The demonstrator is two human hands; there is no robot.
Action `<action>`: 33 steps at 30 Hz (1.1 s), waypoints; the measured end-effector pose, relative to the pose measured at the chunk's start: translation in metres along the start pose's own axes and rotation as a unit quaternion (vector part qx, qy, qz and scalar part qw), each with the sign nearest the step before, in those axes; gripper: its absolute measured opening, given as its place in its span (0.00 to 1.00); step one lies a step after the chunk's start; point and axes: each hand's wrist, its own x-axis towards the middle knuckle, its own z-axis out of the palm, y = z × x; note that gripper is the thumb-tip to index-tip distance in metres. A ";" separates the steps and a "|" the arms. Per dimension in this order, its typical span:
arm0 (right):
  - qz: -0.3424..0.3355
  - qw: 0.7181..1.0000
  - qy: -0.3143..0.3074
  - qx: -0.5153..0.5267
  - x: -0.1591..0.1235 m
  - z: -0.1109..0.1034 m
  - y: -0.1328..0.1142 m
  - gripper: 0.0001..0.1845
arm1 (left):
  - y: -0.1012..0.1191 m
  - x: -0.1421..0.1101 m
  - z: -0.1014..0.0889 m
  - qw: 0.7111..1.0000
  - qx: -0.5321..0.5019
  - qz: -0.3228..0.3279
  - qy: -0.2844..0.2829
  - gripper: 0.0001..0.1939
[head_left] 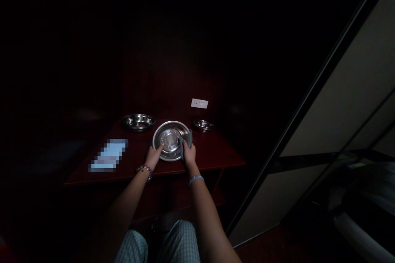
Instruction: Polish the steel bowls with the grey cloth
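Note:
A shiny round metal bowl [169, 140] is tilted toward me above the front part of the dark red table [216, 152]. My left hand [153, 157] grips its lower left rim, thumb inside and fingers hidden behind. A grey cloth [186, 136] is bunched over the bowl's right rim. Wrapped around that cloth, my right hand [189, 154] presses it against the bowl, with the thumb on the inner side. A wide metal bowl [138, 122] stands behind to the left, and a smaller metal bowl [203, 125] behind to the right.
A pixelated bright patch [109, 155] covers something flat at the table's left. On the back wall is a white socket plate [199, 103]. A light panel [339, 90] with a dark frame rises to the right. My knees [180, 240] are below the table edge.

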 end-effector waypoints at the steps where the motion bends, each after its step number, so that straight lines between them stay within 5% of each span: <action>1: -0.002 1.000 -0.001 0.002 0.000 0.000 0.000 0.17 | 0.000 0.000 0.000 1.000 0.000 -0.007 0.003 0.13; 33: 0.018 1.000 -0.009 0.017 -0.004 -0.002 -0.012 0.16 | 0.001 0.001 0.003 0.999 0.000 -0.041 0.024 0.12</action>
